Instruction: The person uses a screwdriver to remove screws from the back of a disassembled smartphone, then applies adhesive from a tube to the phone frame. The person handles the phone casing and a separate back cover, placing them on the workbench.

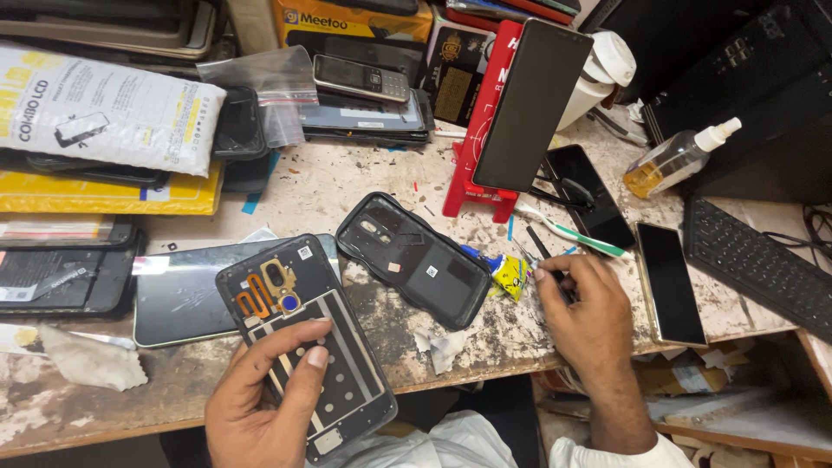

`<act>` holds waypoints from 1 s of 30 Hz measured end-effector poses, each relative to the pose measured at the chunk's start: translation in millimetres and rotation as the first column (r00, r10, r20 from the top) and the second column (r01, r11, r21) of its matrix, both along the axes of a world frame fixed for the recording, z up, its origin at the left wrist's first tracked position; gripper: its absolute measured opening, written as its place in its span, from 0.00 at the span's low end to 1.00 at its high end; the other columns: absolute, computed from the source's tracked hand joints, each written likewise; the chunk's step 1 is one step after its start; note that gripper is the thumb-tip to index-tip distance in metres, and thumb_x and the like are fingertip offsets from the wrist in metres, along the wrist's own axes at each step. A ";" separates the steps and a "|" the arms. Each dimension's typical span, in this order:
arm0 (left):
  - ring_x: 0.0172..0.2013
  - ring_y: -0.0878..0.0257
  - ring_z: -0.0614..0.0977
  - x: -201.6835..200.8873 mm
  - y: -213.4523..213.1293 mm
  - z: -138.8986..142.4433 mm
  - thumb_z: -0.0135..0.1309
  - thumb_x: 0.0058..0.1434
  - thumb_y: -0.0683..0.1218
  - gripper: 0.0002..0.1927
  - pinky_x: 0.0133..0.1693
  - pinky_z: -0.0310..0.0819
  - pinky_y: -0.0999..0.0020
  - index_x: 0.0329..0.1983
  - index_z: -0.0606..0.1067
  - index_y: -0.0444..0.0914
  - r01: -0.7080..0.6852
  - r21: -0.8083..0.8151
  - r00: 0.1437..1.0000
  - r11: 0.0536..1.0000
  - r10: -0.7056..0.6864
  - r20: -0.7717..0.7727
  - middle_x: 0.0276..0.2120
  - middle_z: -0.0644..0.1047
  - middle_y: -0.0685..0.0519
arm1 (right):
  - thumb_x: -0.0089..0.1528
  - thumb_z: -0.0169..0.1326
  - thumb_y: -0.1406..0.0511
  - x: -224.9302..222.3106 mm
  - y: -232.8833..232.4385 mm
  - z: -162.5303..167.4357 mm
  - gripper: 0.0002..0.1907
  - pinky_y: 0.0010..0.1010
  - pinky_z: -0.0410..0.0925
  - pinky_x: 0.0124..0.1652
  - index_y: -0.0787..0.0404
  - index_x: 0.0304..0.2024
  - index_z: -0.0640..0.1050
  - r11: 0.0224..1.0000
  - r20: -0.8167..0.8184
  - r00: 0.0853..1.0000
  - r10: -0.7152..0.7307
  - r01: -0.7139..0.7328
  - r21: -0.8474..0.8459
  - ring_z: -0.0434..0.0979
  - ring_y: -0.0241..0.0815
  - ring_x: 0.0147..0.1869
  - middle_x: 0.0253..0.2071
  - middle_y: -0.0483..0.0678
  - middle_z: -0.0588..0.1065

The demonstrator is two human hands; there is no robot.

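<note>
Phone frame point(308, 347) rests gripped in your left hand point(260, 403) at the bench point(217, 377) edge; your right hand point(585, 312) pinches thin tweezers point(548, 260) beside the glue tube point(503, 270).

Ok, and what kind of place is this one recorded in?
Most likely a phone repair bench. The left hand holds an opened phone frame, a detached back cover lies on the stained worktable, and the right hand reaches among small tools near a spray bottle.
</note>
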State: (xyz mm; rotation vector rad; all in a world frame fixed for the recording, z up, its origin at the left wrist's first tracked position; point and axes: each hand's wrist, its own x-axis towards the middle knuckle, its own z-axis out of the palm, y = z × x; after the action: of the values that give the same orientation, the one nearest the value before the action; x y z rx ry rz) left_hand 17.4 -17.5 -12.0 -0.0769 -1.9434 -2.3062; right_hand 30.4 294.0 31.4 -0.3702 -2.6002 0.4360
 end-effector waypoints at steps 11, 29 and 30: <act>0.49 0.65 0.80 -4.7 0.2 -2.0 0.56 0.61 0.34 0.13 0.51 0.74 0.71 0.49 0.81 0.32 0.048 0.049 0.996 0.998 -0.052 0.072 0.49 0.79 0.48 | 0.60 0.61 0.62 -81.3 -64.6 28.6 0.10 0.37 0.69 0.48 0.57 0.42 0.85 0.855 0.174 0.848 0.501 -0.516 0.050 0.75 0.46 0.47 0.37 0.48 0.75; 0.46 0.66 0.80 -9.3 0.8 5.7 0.58 0.62 0.37 0.12 0.50 0.73 0.72 0.48 0.82 0.34 0.081 -0.027 0.997 0.996 -0.082 -0.015 0.44 0.80 0.51 | 0.59 0.58 0.67 -79.5 -76.3 31.9 0.07 0.38 0.71 0.49 0.58 0.40 0.83 0.770 0.268 0.737 0.621 -0.637 -0.034 0.77 0.46 0.49 0.39 0.47 0.77; 0.47 0.66 0.80 -9.7 0.7 4.4 0.57 0.62 0.37 0.12 0.50 0.72 0.72 0.48 0.82 0.34 0.083 -0.015 0.996 0.996 -0.083 -0.024 0.45 0.80 0.50 | 0.59 0.59 0.66 -79.8 -76.8 32.0 0.08 0.38 0.70 0.48 0.59 0.41 0.82 0.754 0.263 0.721 0.641 -0.655 -0.043 0.77 0.47 0.49 0.39 0.48 0.77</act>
State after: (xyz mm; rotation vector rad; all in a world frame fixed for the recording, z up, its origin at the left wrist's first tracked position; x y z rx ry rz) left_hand 7.6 -16.8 -7.6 -0.1902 -1.9809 -2.3309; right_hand -49.4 217.2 63.4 0.5867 -2.9428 0.5733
